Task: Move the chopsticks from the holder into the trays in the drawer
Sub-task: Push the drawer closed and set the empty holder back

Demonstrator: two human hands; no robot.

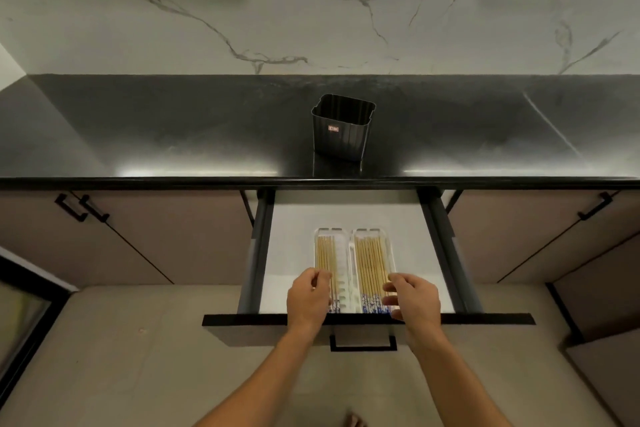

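Two bare forearms reach from the bottom edge over a beige floor toward an open kitchen drawer, where two white trays sit side by side on its pale base. Pale bamboo chopsticks, their blue-and-white patterned ends toward the drawer front, lie lengthwise in both: the right tray is filled across its width, while the left tray holds a narrower row along its left side. At the near end of the left tray is the left hand, its fingers curled inward over the chopsticks; whether they pinch one cannot be told. Over the near end of the right tray, the right hand is motion-blurred, its fingers loosely bent and slightly apart, gripping nothing visible. Above the drawer, the black ribbed holder stands upright on the glossy black countertop, its open mouth showing only dark inner walls. Veined white marble backsplash rises behind it, and taupe cabinet doors with black handles flank the drawer on either side. Toes show at the bottom edge.
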